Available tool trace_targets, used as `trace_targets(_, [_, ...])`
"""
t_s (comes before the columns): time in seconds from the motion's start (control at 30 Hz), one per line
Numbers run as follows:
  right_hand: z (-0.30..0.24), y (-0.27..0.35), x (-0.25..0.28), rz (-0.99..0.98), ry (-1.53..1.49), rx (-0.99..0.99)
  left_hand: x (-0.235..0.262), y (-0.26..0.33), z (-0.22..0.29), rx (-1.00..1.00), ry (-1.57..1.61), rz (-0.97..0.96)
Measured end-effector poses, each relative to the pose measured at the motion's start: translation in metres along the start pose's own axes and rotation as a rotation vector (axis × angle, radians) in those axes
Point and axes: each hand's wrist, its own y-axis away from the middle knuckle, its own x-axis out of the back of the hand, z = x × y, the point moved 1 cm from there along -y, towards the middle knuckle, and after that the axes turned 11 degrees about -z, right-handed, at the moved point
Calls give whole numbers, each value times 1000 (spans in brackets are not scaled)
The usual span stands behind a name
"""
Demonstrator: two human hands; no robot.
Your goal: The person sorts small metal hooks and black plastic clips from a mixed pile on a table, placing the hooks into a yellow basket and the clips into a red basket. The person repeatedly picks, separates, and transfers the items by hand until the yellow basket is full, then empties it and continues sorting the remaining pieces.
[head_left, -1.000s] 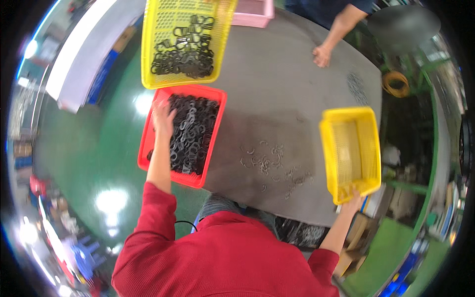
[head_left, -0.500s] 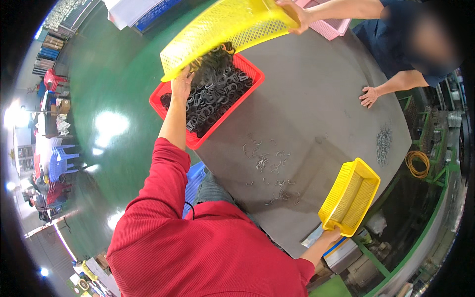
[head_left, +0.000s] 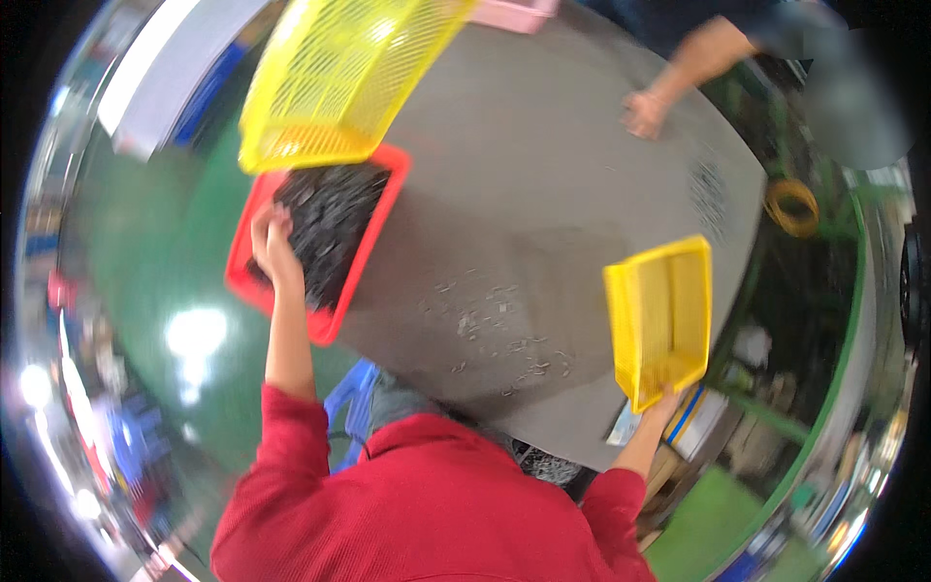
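Observation:
At the table's left edge, a red basket holds many small black pieces, smeared by motion. My left hand hangs over its left side, the fingers too blurred to read. Above the basket's far end a large yellow perforated basket is tilted, apart from my hand and running out at the top of the view. My right hand grips the near end of a small yellow basket, raised at the table's right side. It looks bare inside.
Small curved metal pieces lie scattered on the grey table. Another heap of metal bits is at the right. Across the table a co-worker's hand rests near the far edge. A pink basket stands beyond.
The large yellow basket has lifted away from my left hand, which has let go of it. The black pieces now lie in the red basket. My view has shifted; my right hand keeps the small basket.

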Motion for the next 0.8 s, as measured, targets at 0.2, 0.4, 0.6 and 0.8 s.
trace_targets(0.2, [-67, -87, 7, -301, 443, -178, -216, 112, -50, -116, -95, -842])
trace_targets(0.4, [-57, -158, 29, -484, 511, -251, -420, 165, -72, -435, -362, -1300])
trace_targets(0.6, [-64, -319, -8, -332, 847, 369, -631, 186, -119, -757, -287, -1467])
trace_targets(0.8, [-5, -468, -47, -35, 1027, 460, -854, 176, -197, -741, -468, -1314])
